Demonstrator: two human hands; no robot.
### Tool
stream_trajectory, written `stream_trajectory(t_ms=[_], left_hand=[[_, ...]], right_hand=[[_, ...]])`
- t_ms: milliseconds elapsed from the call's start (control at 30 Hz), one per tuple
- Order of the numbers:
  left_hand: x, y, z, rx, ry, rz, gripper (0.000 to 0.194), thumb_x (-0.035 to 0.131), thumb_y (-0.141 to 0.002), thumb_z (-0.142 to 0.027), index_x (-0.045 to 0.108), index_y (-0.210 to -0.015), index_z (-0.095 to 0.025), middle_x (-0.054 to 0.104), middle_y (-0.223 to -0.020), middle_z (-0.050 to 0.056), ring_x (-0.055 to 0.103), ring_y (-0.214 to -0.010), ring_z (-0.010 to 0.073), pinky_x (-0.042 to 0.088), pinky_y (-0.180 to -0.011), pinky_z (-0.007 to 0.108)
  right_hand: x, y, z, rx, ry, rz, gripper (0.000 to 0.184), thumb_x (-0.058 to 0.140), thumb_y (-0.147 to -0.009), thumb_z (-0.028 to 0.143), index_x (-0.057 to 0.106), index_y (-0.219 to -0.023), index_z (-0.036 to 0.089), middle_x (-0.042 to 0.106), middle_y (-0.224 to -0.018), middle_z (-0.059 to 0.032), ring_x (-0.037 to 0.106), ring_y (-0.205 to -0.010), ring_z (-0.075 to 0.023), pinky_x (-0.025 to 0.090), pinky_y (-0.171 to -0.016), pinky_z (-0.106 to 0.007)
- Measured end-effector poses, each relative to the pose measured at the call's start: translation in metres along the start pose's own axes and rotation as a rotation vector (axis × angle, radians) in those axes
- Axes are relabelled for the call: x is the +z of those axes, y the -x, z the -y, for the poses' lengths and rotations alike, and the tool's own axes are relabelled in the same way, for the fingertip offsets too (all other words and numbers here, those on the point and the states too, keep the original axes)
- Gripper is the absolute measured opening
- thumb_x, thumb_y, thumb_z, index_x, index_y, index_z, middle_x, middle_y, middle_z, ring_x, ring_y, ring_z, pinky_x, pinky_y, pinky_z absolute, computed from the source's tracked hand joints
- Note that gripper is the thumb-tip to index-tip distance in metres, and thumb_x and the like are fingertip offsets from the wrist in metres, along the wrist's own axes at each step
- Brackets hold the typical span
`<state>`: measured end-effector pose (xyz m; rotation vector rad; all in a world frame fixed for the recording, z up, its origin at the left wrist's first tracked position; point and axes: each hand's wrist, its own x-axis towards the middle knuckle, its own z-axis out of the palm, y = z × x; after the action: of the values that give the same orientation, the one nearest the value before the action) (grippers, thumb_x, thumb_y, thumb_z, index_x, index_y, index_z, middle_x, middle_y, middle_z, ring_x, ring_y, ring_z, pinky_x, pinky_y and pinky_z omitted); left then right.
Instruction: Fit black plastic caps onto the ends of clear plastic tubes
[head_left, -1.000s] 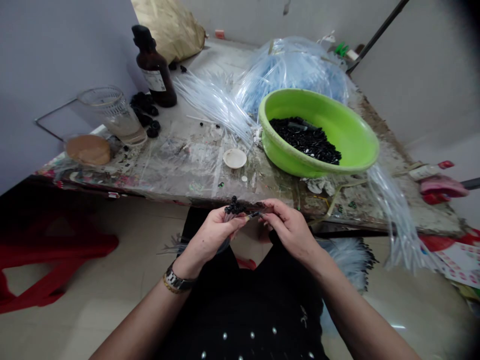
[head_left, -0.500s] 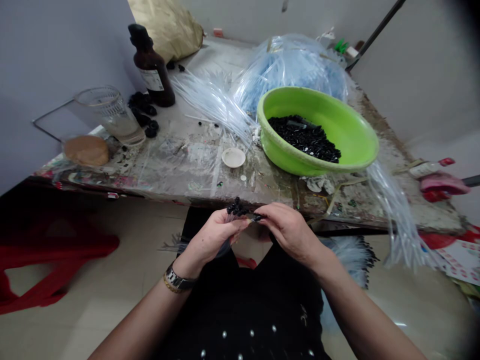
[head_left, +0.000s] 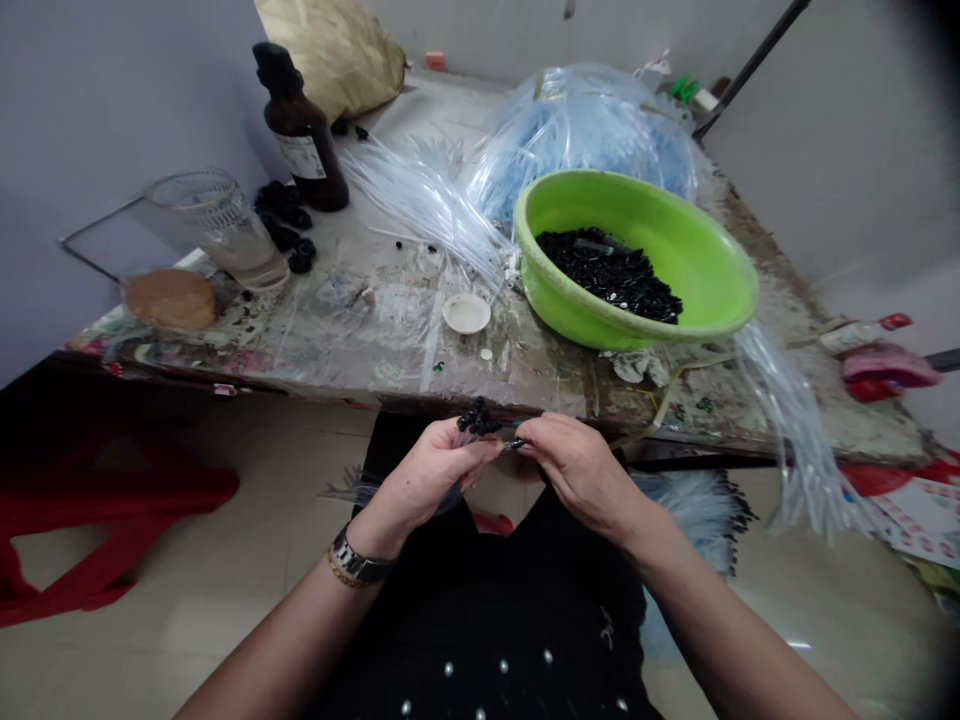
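Black-tipped tubes [head_left: 478, 420] stay in left fingers [head_left: 478, 456]; right fingers [head_left: 538, 436], now more curled, pinch a black piece [head_left: 515, 444].

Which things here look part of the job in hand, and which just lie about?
Likely part of it: black-tipped tubes in the left hand, black piece at the right hand, green basin, loose tubes.

Seemingly lying about: sack, stool, glass.

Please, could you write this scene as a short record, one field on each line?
Left hand: holds a bundle of clear tubes with black tips
Right hand: pinches a small black piece beside the bundle
Green basin: on the table, with black pieces inside
White dish: on the table, left of the basin
Brown bottle: upright, black top
Glass: some liquid inside
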<state>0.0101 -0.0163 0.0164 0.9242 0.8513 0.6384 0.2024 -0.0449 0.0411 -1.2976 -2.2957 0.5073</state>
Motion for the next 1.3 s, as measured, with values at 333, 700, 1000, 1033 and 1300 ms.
stream_trajectory(t_ms=[333, 700, 1000, 1033, 1300], left_hand=[[0.002, 0.001, 0.000, -0.010, 0.011, 0.002, 0.026, 0.068, -0.076, -0.030, 0.051, -0.061, -0.016, 0.044, -0.048, -0.006, 0.035, -0.046, 0.0065, 0.024, -0.047, 0.023], [0.000, -0.005, 0.003, 0.022, 0.031, -0.013, 0.025, 0.069, -0.076, -0.029, 0.053, -0.062, -0.016, 0.048, -0.050, -0.005, 0.040, -0.048, 0.0076, 0.028, -0.049, 0.023], [0.003, -0.001, -0.008, 0.089, -0.092, -0.100, 0.014, 0.073, -0.073, -0.027, 0.065, -0.077, -0.015, 0.058, -0.060, -0.003, 0.044, -0.053, 0.0089, 0.034, -0.053, 0.023], [0.004, -0.001, -0.007, 0.095, -0.105, -0.097, 0.014, 0.072, -0.074, -0.026, 0.067, -0.079, -0.015, 0.059, -0.060, -0.003, 0.045, -0.054, 0.0094, 0.035, -0.054, 0.023], [0.003, -0.004, 0.004, 0.149, -0.204, -0.070, 0.013, 0.073, -0.076, -0.026, 0.069, -0.082, -0.015, 0.065, -0.069, 0.000, 0.054, -0.065, 0.0129, 0.041, -0.063, 0.024]], right_hand=[[0.001, 0.000, 0.002, 0.004, 0.011, 0.014, 0.022, 0.041, -0.097, 0.018, 0.053, -0.079, 0.019, 0.056, -0.070, -0.0035, 0.048, -0.068, -0.0178, 0.037, -0.065, -0.027], [0.005, 0.002, -0.002, 0.161, -0.164, 0.009, 0.016, 0.043, -0.096, 0.020, 0.058, -0.091, 0.018, 0.062, -0.081, -0.0045, 0.056, -0.077, -0.0179, 0.043, -0.072, -0.029], [-0.002, 0.001, -0.004, 0.483, -0.646, -0.085, 0.018, 0.043, -0.094, 0.026, 0.058, -0.086, 0.018, 0.064, -0.076, -0.0015, 0.059, -0.068, -0.0136, 0.046, -0.065, -0.026], [-0.003, 0.001, -0.004, 0.493, -0.657, -0.091, 0.019, 0.043, -0.094, 0.026, 0.057, -0.083, 0.018, 0.063, -0.074, -0.0011, 0.058, -0.067, -0.0132, 0.045, -0.064, -0.025], [0.001, 0.000, -0.002, 0.511, -0.630, -0.006, 0.022, 0.047, -0.093, 0.029, 0.057, -0.077, 0.019, 0.060, -0.066, 0.0012, 0.057, -0.063, -0.0130, 0.044, -0.064, -0.025]])
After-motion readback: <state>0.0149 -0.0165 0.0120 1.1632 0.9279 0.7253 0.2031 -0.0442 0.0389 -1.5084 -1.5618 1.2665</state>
